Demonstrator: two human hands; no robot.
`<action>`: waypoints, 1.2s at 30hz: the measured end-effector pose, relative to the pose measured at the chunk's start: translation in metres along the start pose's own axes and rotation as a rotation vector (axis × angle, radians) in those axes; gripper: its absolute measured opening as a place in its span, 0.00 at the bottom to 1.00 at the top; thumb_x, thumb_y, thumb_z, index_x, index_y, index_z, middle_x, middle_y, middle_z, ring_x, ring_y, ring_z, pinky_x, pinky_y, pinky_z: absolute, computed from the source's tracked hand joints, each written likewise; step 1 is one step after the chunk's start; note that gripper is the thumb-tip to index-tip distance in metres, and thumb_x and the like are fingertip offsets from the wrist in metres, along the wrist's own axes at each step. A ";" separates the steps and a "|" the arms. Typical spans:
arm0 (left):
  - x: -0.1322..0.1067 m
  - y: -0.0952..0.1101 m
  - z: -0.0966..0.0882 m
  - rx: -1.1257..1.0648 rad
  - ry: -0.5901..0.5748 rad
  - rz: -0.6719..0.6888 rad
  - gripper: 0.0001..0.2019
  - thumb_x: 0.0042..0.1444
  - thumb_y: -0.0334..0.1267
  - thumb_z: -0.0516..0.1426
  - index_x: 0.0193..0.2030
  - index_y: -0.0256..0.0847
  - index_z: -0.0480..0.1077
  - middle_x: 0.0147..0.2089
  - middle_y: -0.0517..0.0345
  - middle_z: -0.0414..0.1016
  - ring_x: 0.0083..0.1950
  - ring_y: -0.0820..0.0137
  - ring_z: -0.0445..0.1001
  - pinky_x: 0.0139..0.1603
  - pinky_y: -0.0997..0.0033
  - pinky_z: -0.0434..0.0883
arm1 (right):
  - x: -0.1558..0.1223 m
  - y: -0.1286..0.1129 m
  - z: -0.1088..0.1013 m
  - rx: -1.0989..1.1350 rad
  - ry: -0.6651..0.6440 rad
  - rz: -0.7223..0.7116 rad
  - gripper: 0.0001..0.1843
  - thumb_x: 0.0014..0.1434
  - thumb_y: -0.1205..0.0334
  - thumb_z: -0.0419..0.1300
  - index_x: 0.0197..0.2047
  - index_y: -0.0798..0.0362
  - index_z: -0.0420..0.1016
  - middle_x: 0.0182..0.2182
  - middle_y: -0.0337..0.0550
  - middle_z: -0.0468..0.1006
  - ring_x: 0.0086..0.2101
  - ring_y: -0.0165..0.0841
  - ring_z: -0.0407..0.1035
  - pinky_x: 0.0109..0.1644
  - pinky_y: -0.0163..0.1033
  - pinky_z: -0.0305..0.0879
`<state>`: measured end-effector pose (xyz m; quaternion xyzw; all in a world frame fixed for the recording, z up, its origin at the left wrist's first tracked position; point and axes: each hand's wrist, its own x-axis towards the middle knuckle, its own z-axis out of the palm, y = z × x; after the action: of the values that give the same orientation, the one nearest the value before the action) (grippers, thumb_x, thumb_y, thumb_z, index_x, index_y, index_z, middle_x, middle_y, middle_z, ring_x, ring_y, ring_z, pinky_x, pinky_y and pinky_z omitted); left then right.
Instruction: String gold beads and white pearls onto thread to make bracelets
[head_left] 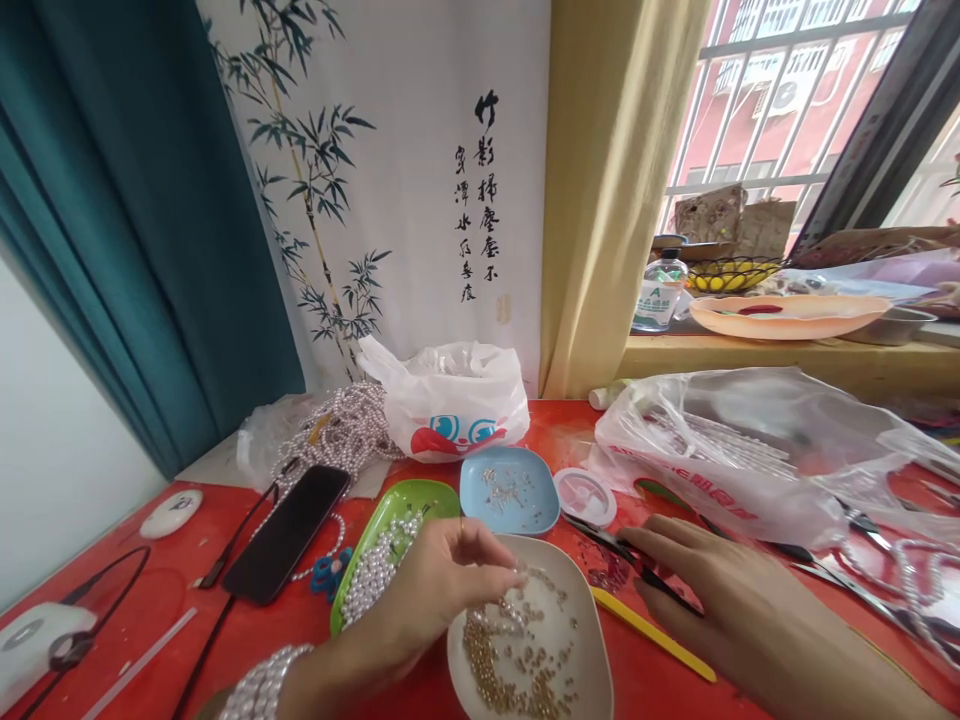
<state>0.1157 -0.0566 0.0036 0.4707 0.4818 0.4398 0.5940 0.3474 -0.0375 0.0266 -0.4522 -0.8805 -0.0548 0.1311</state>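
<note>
My left hand (442, 585) hovers over a beige dish (577, 600) of small gold and pearl beads, its fingertips pinched together at the beads; what they hold is too small to see. A pearl bracelet circles that wrist. My right hand (705, 590) lies flat on the red table with fingers stretched, resting on black pliers (611, 545). Just left of the dish sits a green tray (409, 500) filled with white pearls. Behind it stands a blue dish (510, 490) with small metal findings.
A black phone (289, 530) with cable lies at left. A white plastic bag (450, 400) and pearl strands (337, 425) sit at the back. A large clear bag (750, 450) covers the right side. A yellow stick (652, 635) lies by the dish.
</note>
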 end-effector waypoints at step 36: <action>0.000 0.002 0.003 -0.330 -0.004 -0.118 0.09 0.35 0.33 0.67 0.27 0.34 0.76 0.24 0.53 0.77 0.25 0.78 0.72 0.28 0.81 0.65 | -0.007 -0.031 0.011 0.075 0.220 -0.225 0.18 0.53 0.69 0.48 0.44 0.60 0.72 0.35 0.53 0.77 0.33 0.38 0.73 0.30 0.37 0.72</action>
<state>0.1187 -0.0564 0.0059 0.3387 0.4288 0.4761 0.6890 0.3237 -0.0587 0.0151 -0.3367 -0.9074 -0.0852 0.2366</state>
